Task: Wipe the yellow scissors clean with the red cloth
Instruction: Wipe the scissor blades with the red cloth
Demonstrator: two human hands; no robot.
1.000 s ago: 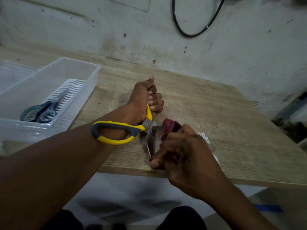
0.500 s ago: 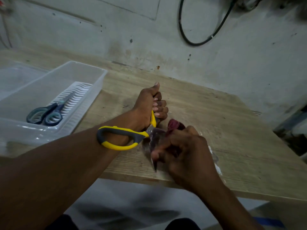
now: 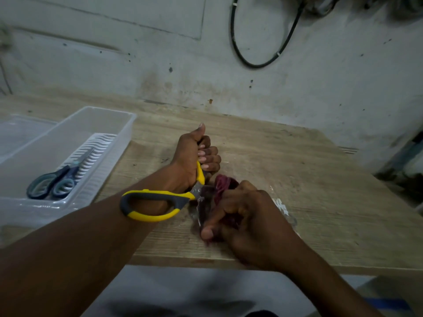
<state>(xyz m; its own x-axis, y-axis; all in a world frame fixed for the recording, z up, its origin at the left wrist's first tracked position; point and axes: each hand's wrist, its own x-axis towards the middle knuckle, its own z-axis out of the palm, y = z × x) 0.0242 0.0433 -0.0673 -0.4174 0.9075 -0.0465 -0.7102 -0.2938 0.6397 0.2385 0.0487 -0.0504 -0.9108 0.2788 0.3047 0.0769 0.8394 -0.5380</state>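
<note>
Left hand is fisted tight around one handle of the yellow scissors, other loop sticking out over the forearm. Right hand is just beside it, pinched shut on the red cloth bunched over the blades, low over the worktop. Blue scissors sit in a clear bin well off to the left.

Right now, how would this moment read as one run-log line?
left hand: grips one handle of yellow-and-grey scissors | right hand: presses bunched red cloth on blade | second blue scissors: in clear plastic tray
</note>
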